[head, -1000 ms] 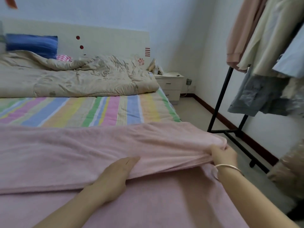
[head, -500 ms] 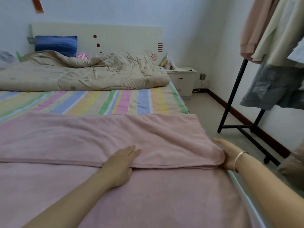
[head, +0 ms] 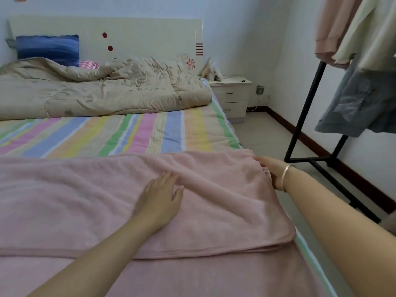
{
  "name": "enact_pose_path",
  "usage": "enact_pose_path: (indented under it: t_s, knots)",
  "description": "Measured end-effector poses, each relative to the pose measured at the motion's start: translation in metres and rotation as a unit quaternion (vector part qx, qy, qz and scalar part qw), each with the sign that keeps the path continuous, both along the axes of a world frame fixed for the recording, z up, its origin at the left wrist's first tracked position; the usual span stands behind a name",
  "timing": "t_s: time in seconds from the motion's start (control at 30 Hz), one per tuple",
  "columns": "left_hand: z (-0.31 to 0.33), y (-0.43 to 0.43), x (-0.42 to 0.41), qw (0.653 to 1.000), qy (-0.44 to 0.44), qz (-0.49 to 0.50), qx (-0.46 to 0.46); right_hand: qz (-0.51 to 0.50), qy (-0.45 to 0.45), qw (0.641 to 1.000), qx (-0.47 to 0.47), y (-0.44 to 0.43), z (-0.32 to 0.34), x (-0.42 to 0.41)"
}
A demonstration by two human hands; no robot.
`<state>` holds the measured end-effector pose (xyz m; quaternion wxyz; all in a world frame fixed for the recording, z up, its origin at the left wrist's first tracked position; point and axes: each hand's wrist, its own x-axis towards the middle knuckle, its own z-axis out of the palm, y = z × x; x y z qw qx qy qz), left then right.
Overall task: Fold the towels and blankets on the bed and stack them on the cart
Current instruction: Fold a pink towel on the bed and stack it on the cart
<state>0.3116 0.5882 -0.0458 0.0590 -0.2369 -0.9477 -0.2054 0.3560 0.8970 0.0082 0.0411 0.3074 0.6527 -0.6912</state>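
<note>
Pink blanket [head: 225, 200] lies spread across the near part of the bed [head: 231, 133], and in the head view we see it doubled over on itself. The upper layer ends in a folded edge that runs across the foreground, with more of the same pink cloth below it. We see the left hand [head: 159, 198] lying flat on the upper layer near its middle, fingers straight and slightly spread, so its grip is open and holds nothing. The right hand [head: 271, 171], with a silver bangle [head: 285, 174] at the wrist, sits at the blanket's right edge near the far corner, touching the cloth. The cloth hides some of its fingers, so we cannot tell whether its grip is closed on the edge or only resting there. Beyond the blanket we see a striped sheet [head: 128, 136], then a rumpled beige quilt [head: 107, 93] and a blue pillow [head: 47, 49] against the headboard [head: 150, 37]. A white nightstand [head: 233, 97] stands beside the bed, and a black clothes rack [head: 304, 108] with hanging garments stands to the right
</note>
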Motion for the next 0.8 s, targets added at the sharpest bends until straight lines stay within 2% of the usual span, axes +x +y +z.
enact_pose_path:
  t_s: [0.2,0.3,0.4,0.5,0.67,0.8]
  knots:
    - [-0.015,0.014,-0.004,0.997,0.043,0.011,-0.063,0.028,-0.053,0.993,0.106,0.012,-0.003,-0.043]
    - [-0.015,0.018,-0.006,0.997,0.043,0.01,-0.067,0.015,0.001,0.991,0.132,0.011,-0.003,-0.061]
    - [-0.012,0.019,-0.007,0.995,0.04,0.007,-0.095,-0.052,0.061,0.978,0.194,0.025,-0.007,-0.077]
    - [-0.009,0.02,-0.007,0.993,0.044,0.005,-0.105,-0.061,0.032,0.971,0.228,0.035,-0.019,-0.082]
    - [-0.021,0.02,-0.015,0.993,0.025,0.004,-0.113,-0.044,-0.015,0.977,0.207,0.032,-0.041,-0.076]
    - [-0.033,0.025,-0.02,0.989,0.035,0.016,-0.141,-0.042,-0.033,0.989,0.135,0.026,-0.031,-0.045]
